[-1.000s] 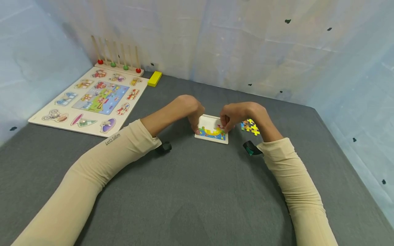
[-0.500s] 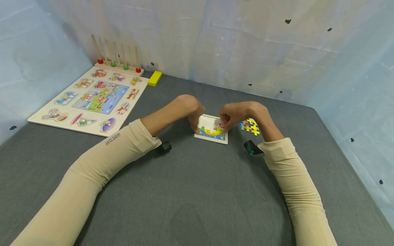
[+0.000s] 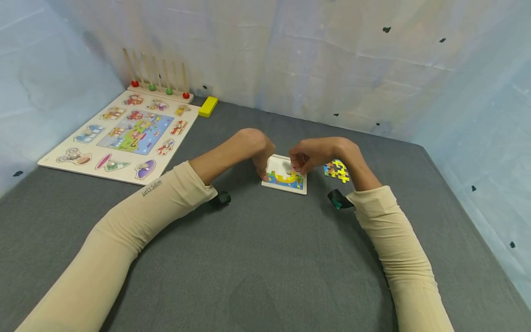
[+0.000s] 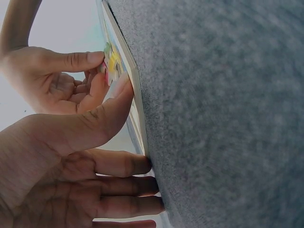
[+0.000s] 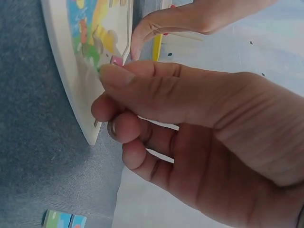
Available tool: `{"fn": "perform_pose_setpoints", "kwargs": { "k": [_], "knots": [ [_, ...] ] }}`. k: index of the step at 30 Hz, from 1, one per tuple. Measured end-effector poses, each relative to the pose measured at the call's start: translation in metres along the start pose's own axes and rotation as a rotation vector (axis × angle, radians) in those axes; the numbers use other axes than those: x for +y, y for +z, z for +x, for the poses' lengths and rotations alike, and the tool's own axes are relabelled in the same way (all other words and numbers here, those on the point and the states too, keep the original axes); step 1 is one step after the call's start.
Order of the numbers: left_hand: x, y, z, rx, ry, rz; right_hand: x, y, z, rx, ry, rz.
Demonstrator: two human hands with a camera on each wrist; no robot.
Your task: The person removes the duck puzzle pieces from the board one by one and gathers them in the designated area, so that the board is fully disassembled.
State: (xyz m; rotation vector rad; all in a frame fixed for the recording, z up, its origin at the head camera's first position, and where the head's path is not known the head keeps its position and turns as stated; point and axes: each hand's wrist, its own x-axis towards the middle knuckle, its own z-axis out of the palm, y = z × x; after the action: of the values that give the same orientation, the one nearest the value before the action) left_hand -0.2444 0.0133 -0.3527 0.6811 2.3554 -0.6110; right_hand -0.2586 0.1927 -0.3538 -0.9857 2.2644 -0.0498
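Note:
A small jigsaw tray (image 3: 277, 165) lies on the grey table, with joined yellow, blue and green pieces along its near part and bare board behind them. At its left side my left hand (image 3: 261, 154) holds the tray; in the left wrist view, thumb (image 4: 121, 97) and index finger stand at its edge, the other fingers fairly straight. Over the tray's right part, my right hand (image 3: 313, 154) pinches a jigsaw piece (image 5: 117, 60) between thumb and fingers. Only a pinkish bit of that piece shows; the fingertips hide most of it.
More joined jigsaw pieces (image 3: 338, 171) lie right of the tray. At the back left are a large wooden peg puzzle (image 3: 166, 173), a stand with upright rods (image 3: 184, 76) and a yellow block (image 3: 208, 106). Pale sheeting (image 3: 332, 69) hangs behind the table.
My right hand has shifted slightly left and back over the tray with the pinched piece, its fingers turned a little. The left hand and tray stay about where they were.

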Motion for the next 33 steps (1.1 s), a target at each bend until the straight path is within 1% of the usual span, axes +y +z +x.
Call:
{"fn": "perform_pose_setpoints", "kwargs": {
  "k": [5,8,13,18,21,26,33],
  "knots": [
    [0.001,0.0,0.0,0.004,0.0,0.003,0.003,0.0,-0.001,0.014,-0.034,-0.039],
    [0.001,0.0,-0.001,0.004,0.003,0.0,0.003,-0.001,-0.004,0.044,-0.065,-0.018],
    [0.001,-0.001,-0.001,-0.006,0.005,0.011,0.005,-0.004,-0.014,0.114,-0.088,0.059],
    [0.001,-0.001,-0.001,-0.009,0.019,0.014,0.012,-0.008,-0.029,0.156,-0.091,0.055],
    [-0.001,0.0,-0.001,-0.009,0.03,0.006,0.017,-0.011,-0.041,0.161,-0.078,0.066],
    [-0.002,0.001,-0.001,-0.01,0.038,-0.005,0.024,-0.013,-0.06,0.165,-0.02,0.1],
    [-0.003,0.002,-0.003,-0.016,0.038,-0.007,0.034,-0.012,-0.071,0.15,0.079,0.106]
  ]
}}
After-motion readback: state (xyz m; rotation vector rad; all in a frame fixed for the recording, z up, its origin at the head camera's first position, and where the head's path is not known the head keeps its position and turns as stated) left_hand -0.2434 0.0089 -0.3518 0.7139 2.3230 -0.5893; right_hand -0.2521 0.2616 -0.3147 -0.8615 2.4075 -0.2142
